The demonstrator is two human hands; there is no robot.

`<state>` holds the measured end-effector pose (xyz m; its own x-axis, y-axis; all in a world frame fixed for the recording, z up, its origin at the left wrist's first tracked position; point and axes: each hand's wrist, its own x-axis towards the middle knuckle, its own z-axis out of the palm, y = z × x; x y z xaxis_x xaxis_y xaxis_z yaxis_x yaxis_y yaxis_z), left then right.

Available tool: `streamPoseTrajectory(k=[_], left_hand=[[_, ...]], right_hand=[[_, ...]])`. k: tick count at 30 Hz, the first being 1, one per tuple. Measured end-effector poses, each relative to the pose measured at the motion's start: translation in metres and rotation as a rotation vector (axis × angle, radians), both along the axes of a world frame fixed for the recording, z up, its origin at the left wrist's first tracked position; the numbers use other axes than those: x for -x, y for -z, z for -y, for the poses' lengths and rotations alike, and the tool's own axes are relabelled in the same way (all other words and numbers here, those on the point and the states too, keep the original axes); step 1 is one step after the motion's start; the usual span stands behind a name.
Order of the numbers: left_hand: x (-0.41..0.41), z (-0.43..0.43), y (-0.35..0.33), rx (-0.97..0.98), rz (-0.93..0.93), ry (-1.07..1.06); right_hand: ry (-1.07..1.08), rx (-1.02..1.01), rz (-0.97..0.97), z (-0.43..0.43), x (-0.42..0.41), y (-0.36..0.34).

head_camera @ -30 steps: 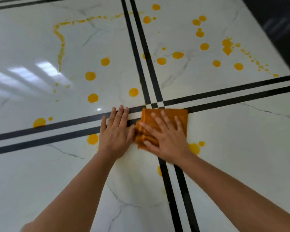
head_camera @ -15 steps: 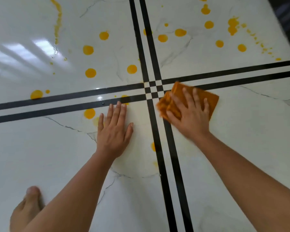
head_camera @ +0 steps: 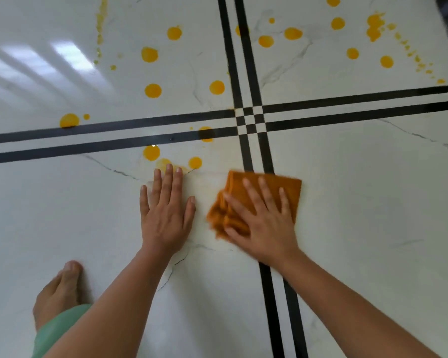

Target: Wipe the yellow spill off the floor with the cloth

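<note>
While your right hand wipes: right hand (head_camera: 265, 224) lies flat, fingers spread and straight, pressing the folded orange cloth (head_camera: 292, 188) onto the white marble floor (head_camera: 373, 208). It is palm weight only, with no pinch.
Cloth position: it lies across the double black stripe (head_camera: 270, 293), at 6 o'clock of the stripe crossing. Its left edge is bunched by your thumb and too blurred to read the folds.
Left hand: left hand (head_camera: 166, 215) is flat, fingers straight, holding nothing. It braces on tile at 9 o'clock of the cloth, near it but apart.
Nearest spill: two yellow drops (head_camera: 151, 152) and a pale smear (head_camera: 163, 162) sit at 10 o'clock of the cloth, just past your left fingertips. Another drop sits on the stripe at 11.
Far spill: there are many drops from 11 through 1 o'clock beyond the crossing, and a dotted trail (head_camera: 100, 27) at 11. Most of the job looks undone.
Stroke: shift the bracing hand first, or its fingers will drag the smear. Push out past a drop, then pull it back toward 6. Turn to a clean fold once the cloth face looks loaded.
Risk: glossy tile with a wet film is likely slippery. Keep the bare foot (head_camera: 60, 290) at 7 o'clock out of the wiped patch.
</note>
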<state>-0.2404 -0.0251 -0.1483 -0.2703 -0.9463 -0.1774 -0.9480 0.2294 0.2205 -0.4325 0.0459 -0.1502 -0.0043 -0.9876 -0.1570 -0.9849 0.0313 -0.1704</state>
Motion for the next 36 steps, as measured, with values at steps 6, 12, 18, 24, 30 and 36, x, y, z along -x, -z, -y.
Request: streamPoseTrajectory(k=[6, 12, 18, 24, 30, 36], left_hand=[[-0.019, -0.004, 0.0, -0.013, 0.0, -0.07], [-0.034, 0.025, 0.0, -0.014, -0.037, -0.187], [-0.065, 0.062, 0.007, 0.021, -0.031, -0.234], [-0.095, 0.079, 0.007, 0.022, -0.014, -0.271], [-0.107, 0.077, 0.008, 0.041, -0.025, -0.282], [-0.118, 0.068, 0.008, -0.023, 0.011, -0.223]], right_hand=[[0.394, -0.016, -0.024, 0.06, 0.009, 0.002], [-0.032, -0.036, -0.011, 0.055, -0.022, 0.0], [0.191, -0.021, -0.015, 0.168, -0.054, 0.002], [-0.249, -0.002, -0.021, 0.14, -0.063, 0.008], [-0.251, 0.052, 0.025, 0.187, -0.13, 0.004], [-0.122, 0.01, -0.011, 0.183, -0.087, 0.005]])
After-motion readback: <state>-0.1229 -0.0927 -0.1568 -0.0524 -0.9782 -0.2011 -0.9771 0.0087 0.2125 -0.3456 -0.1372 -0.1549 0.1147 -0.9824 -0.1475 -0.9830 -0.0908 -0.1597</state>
